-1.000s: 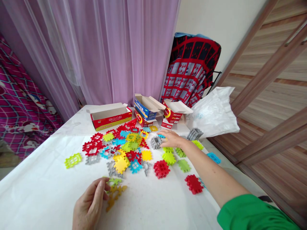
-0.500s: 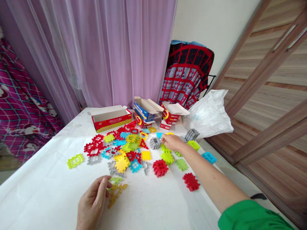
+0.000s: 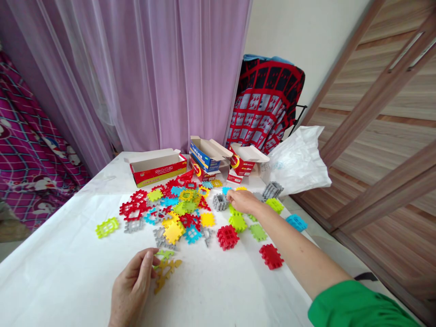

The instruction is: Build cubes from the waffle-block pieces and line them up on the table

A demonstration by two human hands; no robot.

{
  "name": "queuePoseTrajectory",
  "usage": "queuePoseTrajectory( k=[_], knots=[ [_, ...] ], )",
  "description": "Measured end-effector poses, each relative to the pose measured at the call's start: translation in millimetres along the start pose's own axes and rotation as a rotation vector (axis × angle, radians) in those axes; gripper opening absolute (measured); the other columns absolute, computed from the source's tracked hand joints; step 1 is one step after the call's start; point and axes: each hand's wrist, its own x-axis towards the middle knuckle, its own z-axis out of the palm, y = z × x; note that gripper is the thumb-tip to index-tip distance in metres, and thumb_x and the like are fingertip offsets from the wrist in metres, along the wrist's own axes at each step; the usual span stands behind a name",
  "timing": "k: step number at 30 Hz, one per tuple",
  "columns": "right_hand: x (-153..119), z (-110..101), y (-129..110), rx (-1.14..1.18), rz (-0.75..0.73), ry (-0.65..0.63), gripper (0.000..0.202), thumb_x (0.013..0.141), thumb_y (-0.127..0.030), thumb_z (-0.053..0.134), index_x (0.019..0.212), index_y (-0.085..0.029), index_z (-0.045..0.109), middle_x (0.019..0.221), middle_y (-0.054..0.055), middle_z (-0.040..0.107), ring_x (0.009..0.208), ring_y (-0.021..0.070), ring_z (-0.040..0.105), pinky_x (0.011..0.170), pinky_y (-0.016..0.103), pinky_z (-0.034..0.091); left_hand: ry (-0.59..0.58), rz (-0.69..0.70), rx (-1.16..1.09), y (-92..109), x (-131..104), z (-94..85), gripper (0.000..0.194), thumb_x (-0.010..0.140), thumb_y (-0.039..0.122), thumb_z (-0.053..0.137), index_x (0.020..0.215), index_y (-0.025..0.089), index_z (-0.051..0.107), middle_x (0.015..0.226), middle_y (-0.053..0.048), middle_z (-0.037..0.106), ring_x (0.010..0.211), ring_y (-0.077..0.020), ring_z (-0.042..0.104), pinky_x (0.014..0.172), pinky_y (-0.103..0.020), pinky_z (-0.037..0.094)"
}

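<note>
At the near edge of the table, my left hand [image 3: 136, 279] pinches a mustard-yellow triangular interlocking tile [image 3: 165, 274]. A light-green tile [image 3: 165, 255] shows just beyond its fingertips; whether the hand also holds it, I cannot tell. My right hand [image 3: 243, 201] reaches forward to the back right, fingers closed, beside a grey cube of joined tiles [image 3: 220, 203] and a blue tile [image 3: 225, 190]. What those fingers hold, if anything, is hidden. Close to the right forearm sit a red block of tiles [image 3: 228, 237] and some lime-green tiles [image 3: 238, 222].
A heap of mixed tiles [image 3: 184, 206] spreads over the middle of the white-covered table [image 3: 68, 254]. Behind it stand an open red box [image 3: 158, 171], a blue box [image 3: 204, 154] on another box, and a red box [image 3: 242, 163]. A white bag [image 3: 298, 161] lies at the right.
My right hand has shifted very slightly left, towards the grey cube. The left hand and its yellow tile have hardly moved.
</note>
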Motion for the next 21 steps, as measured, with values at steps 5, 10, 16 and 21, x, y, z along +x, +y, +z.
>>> queuePoseTrajectory(
  k=[5, 10, 16, 21],
  knots=[
    [0.0, -0.9, -0.6, -0.009, -0.007, 0.005, 0.026, 0.085, -0.017, 0.049, 0.104, -0.026, 0.064, 0.102, 0.004, 0.072, 0.09, 0.0202, 0.064, 0.069, 0.027, 0.037, -0.003, 0.016, 0.018, -4.7, 0.7, -1.2, 0.054, 0.068, 0.071, 0.06, 0.082, 0.02, 0.071, 0.063, 0.0, 0.066, 0.049, -0.0137, 0.058, 0.048, -0.024, 0.052],
    [0.1, -0.7, -0.3, -0.017, -0.011, 0.018, 0.025, 0.085, -0.018, 0.049, 0.103, -0.026, 0.065, 0.099, 0.003, 0.073, 0.09, 0.02, 0.065, 0.071, 0.027, 0.037, 0.004, 0.027, 0.024, -1.6, 0.7, -0.5, 0.054, 0.067, 0.071, 0.06, 0.08, 0.02, 0.071, 0.061, 0.0, 0.066, 0.048, -0.0139, 0.058, 0.049, -0.025, 0.053],
    [-7.0, -7.8, 1.4, -0.011, 0.029, 0.088, 0.024, 0.087, -0.021, 0.048, 0.104, -0.026, 0.065, 0.099, 0.005, 0.073, 0.09, 0.0201, 0.065, 0.071, 0.027, 0.038, 0.012, 0.038, 0.026, 4.1, 1.1, 1.7, 0.053, 0.067, 0.071, 0.059, 0.078, 0.021, 0.07, 0.06, 0.0, 0.066, 0.047, -0.0141, 0.057, 0.047, -0.025, 0.052],
    [-46.6, 7.3, -19.4, 0.316, 0.063, 0.444, 0.02, 0.088, -0.024, 0.048, 0.099, -0.023, 0.064, 0.085, 0.001, 0.072, 0.076, 0.0167, 0.065, 0.067, 0.024, 0.04, 0.033, 0.035, 0.044, 4.7, 1.1, 1.0, 0.054, 0.067, 0.072, 0.057, 0.079, 0.021, 0.069, 0.06, 0.0, 0.065, 0.048, -0.0146, 0.058, 0.048, -0.025, 0.052]
  ],
)
